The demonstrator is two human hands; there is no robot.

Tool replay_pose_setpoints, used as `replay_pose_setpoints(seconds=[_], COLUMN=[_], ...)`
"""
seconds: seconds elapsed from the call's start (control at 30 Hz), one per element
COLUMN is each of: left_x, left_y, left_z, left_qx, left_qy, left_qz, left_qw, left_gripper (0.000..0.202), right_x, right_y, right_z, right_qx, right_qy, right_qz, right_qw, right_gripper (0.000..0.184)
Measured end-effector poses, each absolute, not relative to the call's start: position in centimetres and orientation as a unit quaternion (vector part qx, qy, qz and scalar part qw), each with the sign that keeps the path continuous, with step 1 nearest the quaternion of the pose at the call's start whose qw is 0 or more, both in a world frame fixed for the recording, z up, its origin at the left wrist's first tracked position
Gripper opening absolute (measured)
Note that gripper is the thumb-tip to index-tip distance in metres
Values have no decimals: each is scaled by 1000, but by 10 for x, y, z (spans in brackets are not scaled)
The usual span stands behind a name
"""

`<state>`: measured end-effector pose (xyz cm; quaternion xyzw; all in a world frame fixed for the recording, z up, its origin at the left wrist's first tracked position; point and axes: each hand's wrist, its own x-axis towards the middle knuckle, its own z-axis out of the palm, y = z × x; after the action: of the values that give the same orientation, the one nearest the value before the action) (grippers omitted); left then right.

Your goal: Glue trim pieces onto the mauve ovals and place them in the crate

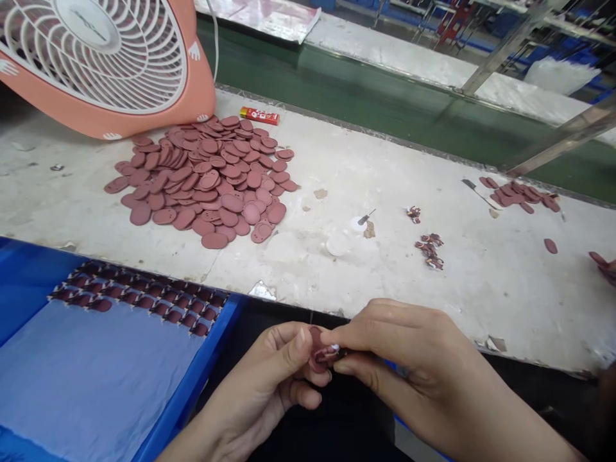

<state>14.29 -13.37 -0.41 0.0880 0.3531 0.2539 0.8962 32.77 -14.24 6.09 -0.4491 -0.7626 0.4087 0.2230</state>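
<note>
Between the thumb and fingers of my left hand (283,378) is a reddish-brown oval piece (316,340), held in front of the table's near edge. My right hand (409,359) pinches a small brown and white figure-like part (331,351) against the face of that oval. Fingertips partly cover both parts, so I cannot tell whether they are joined. Several similar small figure-like parts (430,247) lie on the table ahead of my right hand. A large heap of reddish-brown ovals (206,173) spreads over the table at the left.
An orange fan (202,90) stands behind the heap, beside a red and yellow battery-like cylinder (260,115). At lower left, a blue tray (216,346) holds rows of oval pieces with parts on them. More ovals (524,194) lie at right, near a metal post (563,138).
</note>
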Motion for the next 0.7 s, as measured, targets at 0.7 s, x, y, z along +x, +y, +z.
replay_pose_setpoints(seconds=[0.7], left_x=[140], left_y=[-143], left_z=[5], left_qx=[94], left_qy=[370], left_qz=[268], left_qw=[884], left_gripper=[27], right_x=[323], right_y=[-155], right_z=[62], right_qx=[-435], right_qy=[-826], right_qz=[280], right_qw=[223], right_gripper=[26])
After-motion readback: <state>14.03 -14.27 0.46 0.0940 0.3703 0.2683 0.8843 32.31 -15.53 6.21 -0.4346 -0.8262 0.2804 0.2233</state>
